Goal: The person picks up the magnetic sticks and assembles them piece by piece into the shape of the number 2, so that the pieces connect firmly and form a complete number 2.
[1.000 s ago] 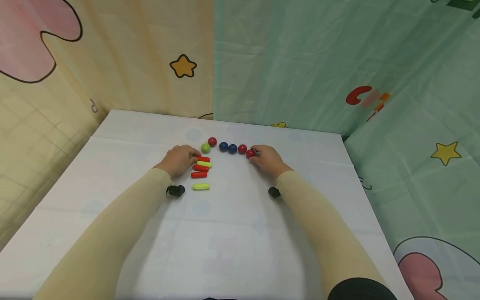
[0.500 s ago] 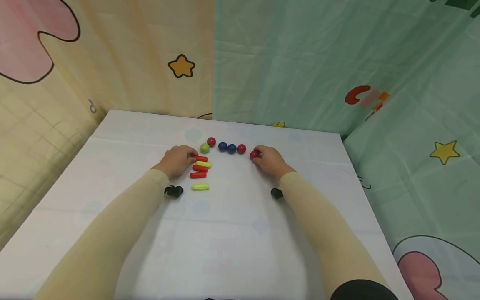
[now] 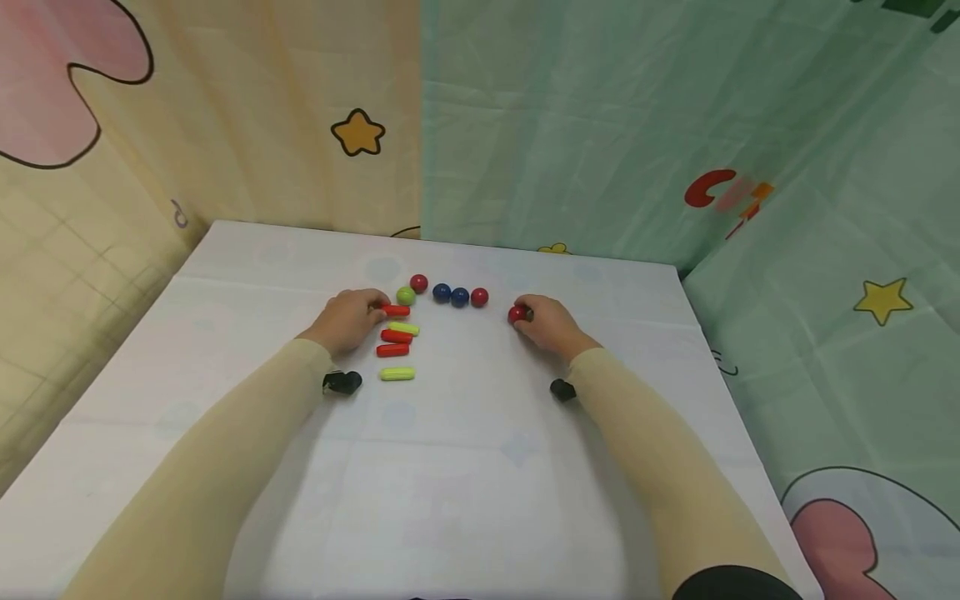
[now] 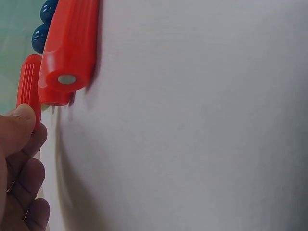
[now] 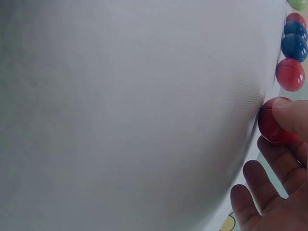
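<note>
My left hand (image 3: 349,320) pinches the near end of a red ribbed rod (image 4: 30,79) between thumb and finger. Just below that rod on the table lie a yellow-green rod (image 3: 404,328), two more red rods (image 3: 396,337) and another yellow-green rod (image 3: 397,374), stacked in a loose column. On the other side, my right hand (image 3: 553,323) grips a red ball (image 5: 273,120) by thumb and fingertips, at the tabletop. To its left, apart from it, another red ball (image 3: 479,297) sits beside two dark blue balls (image 3: 451,295).
A green ball (image 3: 406,296) and a further red ball (image 3: 419,283) stand touching or nearly so, beyond the rods. The white-covered table (image 3: 450,467) meets patterned curtains (image 3: 555,125) at the back and sides. One rod end shows a pale metal disc in the left wrist view.
My right hand has drawn its red ball to the right, away from the neighbouring red one. My left hand has shifted its red rod slightly up, opening a gap to the yellow-green rod.
</note>
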{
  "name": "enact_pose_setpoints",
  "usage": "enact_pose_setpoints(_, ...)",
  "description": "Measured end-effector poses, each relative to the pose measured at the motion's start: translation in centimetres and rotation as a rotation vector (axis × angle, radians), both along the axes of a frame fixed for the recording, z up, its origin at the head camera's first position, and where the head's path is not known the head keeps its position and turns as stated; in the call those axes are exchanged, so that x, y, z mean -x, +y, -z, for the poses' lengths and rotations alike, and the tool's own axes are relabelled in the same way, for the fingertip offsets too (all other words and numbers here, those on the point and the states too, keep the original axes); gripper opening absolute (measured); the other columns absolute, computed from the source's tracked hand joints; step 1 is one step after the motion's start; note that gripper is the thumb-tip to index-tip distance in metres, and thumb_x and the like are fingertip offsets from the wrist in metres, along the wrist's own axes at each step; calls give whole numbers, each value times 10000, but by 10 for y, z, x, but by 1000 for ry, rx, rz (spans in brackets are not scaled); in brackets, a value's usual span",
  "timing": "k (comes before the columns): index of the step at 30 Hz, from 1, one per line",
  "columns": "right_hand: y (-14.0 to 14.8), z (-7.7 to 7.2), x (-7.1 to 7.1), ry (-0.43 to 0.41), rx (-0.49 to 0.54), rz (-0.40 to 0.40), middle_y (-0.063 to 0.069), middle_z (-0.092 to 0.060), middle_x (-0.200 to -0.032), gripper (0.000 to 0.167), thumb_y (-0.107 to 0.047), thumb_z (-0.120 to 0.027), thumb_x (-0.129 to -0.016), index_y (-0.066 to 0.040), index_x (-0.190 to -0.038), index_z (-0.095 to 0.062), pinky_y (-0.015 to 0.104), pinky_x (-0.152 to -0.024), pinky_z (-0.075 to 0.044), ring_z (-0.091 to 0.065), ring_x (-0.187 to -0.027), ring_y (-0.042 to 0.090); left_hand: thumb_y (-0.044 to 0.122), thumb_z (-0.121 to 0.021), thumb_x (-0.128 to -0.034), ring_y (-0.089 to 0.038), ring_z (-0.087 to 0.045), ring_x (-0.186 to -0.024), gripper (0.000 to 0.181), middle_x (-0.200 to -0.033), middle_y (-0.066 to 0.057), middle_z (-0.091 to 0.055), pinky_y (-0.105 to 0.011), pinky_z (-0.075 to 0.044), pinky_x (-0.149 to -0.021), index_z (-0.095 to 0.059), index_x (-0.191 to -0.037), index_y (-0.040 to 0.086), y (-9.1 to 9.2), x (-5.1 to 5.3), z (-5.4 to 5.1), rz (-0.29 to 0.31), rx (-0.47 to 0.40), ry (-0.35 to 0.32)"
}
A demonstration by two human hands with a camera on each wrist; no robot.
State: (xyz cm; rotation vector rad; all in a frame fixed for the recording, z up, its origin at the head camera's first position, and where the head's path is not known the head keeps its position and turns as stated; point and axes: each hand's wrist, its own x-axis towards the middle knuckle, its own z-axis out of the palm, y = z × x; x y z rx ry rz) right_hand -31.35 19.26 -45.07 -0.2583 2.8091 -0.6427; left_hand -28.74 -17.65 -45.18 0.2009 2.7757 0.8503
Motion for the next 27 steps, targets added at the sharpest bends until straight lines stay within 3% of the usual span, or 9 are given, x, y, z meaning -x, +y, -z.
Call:
enact_pose_setpoints(9,0,1,-1,2,6,5,130,-611,-1463,479,-220,-678,-1036,-84,-1481,-565,493,-1205,-430,-544,-1373,313,260,-567,-1089,-340,-534,-1266,407,-1428,-125,-597,-527,-498,-1100,-575,-1475,130,12,1,-2,-2,-47,-49)
enact_pose_setpoints(16,-1,0,-4,-8,18,4,122,-620,-1442,481,-229,-670,-1041,-92,-1489,-561,482,-1192,-445,-557,-1346,303,251,-570,-1091,-328,-535,-1259,398,-1461,-133,-583,-494,-513,-1080,-580,-1471,133,22,2,-2,16,-52,-38)
enact_pose_setpoints(23,-3,-1,-7,-6,4,-3,116,-626,-1439,482,-243,-667,-1043,-100,-1492,-565,471,-1190,-448,-563,-1327,295,251,-580,-1082,-300,-552,-1173,366,-1382,-111,-627,-357,-531,-855,-615,-1437,165,32,3,-4,40,-48,-12)
enact_pose_setpoints(27,-4,-1,-6,0,-3,-8,115,-625,-1447,486,-250,-665,-1043,-103,-1496,-567,469,-1187,-450,-565,-1326,291,238,-580,-1079,-302,-542,-1202,365,-1403,-110,-627,-404,-534,-924,-622,-1435,164,39,4,-5,63,-48,11)
